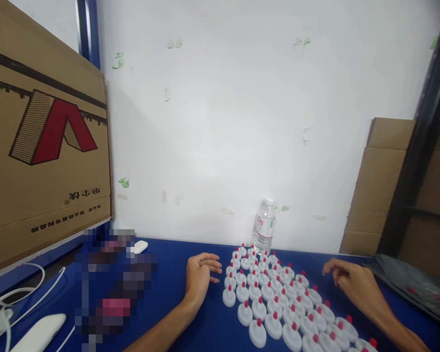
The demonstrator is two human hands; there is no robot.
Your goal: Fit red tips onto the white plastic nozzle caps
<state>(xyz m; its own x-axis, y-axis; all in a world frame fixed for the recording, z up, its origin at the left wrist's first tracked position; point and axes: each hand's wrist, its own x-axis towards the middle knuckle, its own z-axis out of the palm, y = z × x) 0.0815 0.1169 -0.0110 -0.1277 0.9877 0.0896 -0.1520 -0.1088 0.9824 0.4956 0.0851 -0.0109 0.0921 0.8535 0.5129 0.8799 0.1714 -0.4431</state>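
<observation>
Both hands, left point(198, 276) and right point(352, 283), rested empty, fingers loosely spread, flanking rowed caps point(275, 305) on the desk point(168, 293); seemingly corralling them.

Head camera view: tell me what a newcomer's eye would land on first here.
First, the white caps with red tips, set in neat rows on the blue table between the left hand and the right hand, both resting open. Behind them a water bottle stands by the wall; a cardboard box with a red mark fills the left.

Bare tabletop point(168, 274) is left open left of the caps point(275, 303); behind them, passage is blocked by a water bottle point(264, 227).
</observation>
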